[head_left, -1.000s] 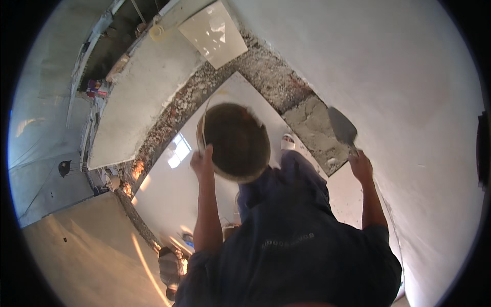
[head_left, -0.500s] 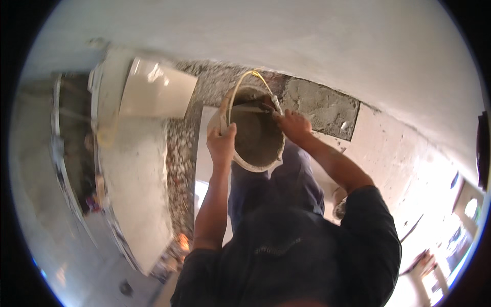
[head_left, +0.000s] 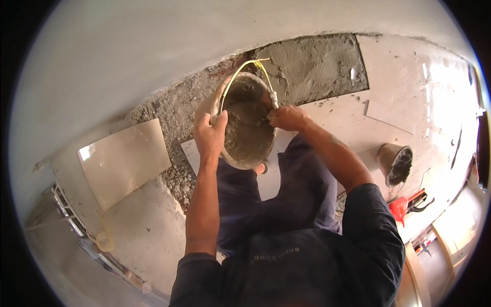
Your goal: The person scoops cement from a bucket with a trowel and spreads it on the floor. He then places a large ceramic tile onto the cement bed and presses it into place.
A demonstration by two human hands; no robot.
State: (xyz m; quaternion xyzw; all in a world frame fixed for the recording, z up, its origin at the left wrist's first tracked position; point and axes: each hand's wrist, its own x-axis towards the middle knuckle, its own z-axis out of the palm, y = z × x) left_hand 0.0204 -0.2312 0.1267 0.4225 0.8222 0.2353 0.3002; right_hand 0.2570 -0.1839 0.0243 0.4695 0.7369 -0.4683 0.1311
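My left hand [head_left: 209, 134] is closed on the left rim of a grey bucket [head_left: 200, 112] that holds wet grey mortar [head_left: 241, 130]. The bucket is tilted, its mouth facing me, over my legs. My right hand [head_left: 289, 118] is closed at the bucket's right rim, beside the lower end of the looped yellow-and-white handle [head_left: 244, 65]; whether it also holds a trowel is hidden. Just beyond the bucket lies a rectangular bed of spread mortar [head_left: 319, 66] along the wall, with rough rubble [head_left: 176, 110] to its left and pale tiles [head_left: 388, 87] to its right.
A loose glossy tile [head_left: 123, 163] lies at the left on a pale slab [head_left: 138, 230]. A second mortar-caked bucket [head_left: 394, 163] leans at the right, near a red object [head_left: 398, 210] and wooden boards [head_left: 450, 235]. The wall [head_left: 128, 46] runs across the top.
My view has swung round to face the wall. My right hand has left the mortar bed, where it held a trowel, for the bucket's rim, and the bucket is more tilted.
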